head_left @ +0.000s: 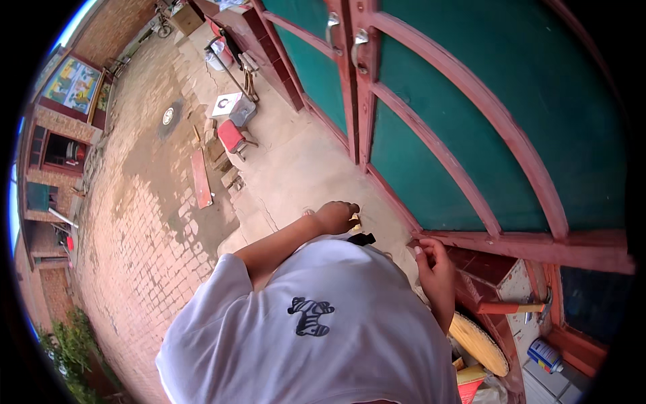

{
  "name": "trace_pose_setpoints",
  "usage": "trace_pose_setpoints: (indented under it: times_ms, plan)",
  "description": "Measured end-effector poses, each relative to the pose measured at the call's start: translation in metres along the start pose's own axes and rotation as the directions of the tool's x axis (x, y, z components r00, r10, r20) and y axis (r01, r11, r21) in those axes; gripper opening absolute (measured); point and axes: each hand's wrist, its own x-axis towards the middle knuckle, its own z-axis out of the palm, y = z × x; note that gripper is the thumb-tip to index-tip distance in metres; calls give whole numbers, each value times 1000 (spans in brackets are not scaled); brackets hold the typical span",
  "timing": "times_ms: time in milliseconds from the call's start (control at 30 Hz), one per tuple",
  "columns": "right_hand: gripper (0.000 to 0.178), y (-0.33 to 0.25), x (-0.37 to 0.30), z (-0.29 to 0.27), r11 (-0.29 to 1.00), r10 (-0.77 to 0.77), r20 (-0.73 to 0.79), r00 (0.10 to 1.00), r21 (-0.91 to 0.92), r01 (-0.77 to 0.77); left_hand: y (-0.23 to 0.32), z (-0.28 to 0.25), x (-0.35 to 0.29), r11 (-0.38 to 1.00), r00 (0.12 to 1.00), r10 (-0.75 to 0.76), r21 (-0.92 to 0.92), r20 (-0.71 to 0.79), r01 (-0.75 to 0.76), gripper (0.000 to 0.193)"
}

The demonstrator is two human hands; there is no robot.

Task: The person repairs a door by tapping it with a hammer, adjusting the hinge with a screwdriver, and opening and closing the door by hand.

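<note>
My left hand (335,217) is in front of my belly, its fingers curled closed. A small yellowish thing (356,221) shows at its fingertips, too small to name. Just below that, a black strap-like piece (362,239) sticks out at the edge of my white shirt (323,283). To the right, near the bottom rail of the green-panelled door (431,175), is my right hand (437,273). Its thumb and fingers are bent together. Whatever they may pinch cannot be made out.
Ahead on the concrete stand a red-seated stool (232,137) and a white-lidded box (232,106). A reddish board (200,178) lies on the brick paving. At lower right are a hammer (501,308), a blue can (544,355) and a round yellow board (478,343).
</note>
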Motion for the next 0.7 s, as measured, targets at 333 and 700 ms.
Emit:
trace_pose_setpoints:
  times_ms: [333, 700]
  plan:
    - [25, -144, 122, 246, 953, -193, 400, 896, -142, 269, -246, -93, -121, 949, 927, -315, -93, -202, 302, 37]
    - [18, -249, 293, 432, 840, -330, 560, 760, -193, 507, -391, -153, -154, 753, 772, -607, -448, -190, 482, 40]
